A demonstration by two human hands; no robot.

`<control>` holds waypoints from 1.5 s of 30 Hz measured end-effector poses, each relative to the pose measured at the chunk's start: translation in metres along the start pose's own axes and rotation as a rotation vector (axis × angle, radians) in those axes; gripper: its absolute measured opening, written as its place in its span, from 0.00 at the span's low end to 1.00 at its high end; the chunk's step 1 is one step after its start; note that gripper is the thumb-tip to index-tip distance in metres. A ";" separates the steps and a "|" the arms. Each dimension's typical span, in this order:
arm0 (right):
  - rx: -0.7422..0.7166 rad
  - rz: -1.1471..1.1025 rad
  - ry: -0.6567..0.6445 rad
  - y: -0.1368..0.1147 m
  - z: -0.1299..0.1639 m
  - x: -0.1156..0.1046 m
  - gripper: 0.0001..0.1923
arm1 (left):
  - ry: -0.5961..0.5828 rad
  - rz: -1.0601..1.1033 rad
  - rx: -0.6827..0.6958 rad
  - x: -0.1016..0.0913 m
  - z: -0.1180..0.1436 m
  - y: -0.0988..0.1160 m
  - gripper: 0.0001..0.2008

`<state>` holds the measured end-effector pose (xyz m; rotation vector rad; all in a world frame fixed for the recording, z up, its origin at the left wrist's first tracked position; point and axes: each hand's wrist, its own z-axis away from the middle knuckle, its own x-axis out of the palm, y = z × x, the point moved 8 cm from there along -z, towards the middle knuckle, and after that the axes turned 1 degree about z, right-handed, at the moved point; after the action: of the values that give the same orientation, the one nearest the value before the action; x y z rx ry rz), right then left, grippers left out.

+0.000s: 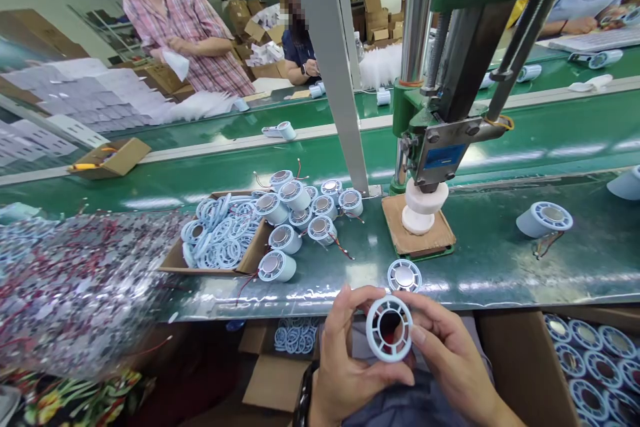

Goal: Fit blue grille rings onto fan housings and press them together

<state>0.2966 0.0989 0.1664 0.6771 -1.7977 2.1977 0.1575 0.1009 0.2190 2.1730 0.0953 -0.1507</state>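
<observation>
Between my two hands, just in front of the table edge, is a light-blue round housing [369, 328] with a spoked ring end facing me and a dark opening in its middle. My left hand [345, 357] curls round its left side and underside, thumb below. My right hand [450, 350] grips the right side, thumb and fingers against the rim. Just beyond my fingers, a similar housing with a silver disc [404, 275] stands on the table. Behind it is a hand press [445, 147] with a white pressing head [427, 196] over a white round seat [418, 221] on a cardboard-topped base.
Several housings with thin wires [323, 228] stand left of the press, beside a cardboard box of blue rings [225, 240]. A plastic-covered heap of wired parts [85, 280] lies far left. Another housing [545, 219] is to the right. A carton of housings [515, 360] sits low right. People work across the bench.
</observation>
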 end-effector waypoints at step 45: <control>-0.364 0.687 -0.040 -0.035 0.006 -0.004 0.20 | -0.104 -0.040 -0.114 -0.013 0.028 -0.014 0.40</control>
<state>0.3169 0.1011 0.1961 0.0115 -2.6500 2.0979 0.1405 0.0857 0.1935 2.0468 0.0855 -0.2745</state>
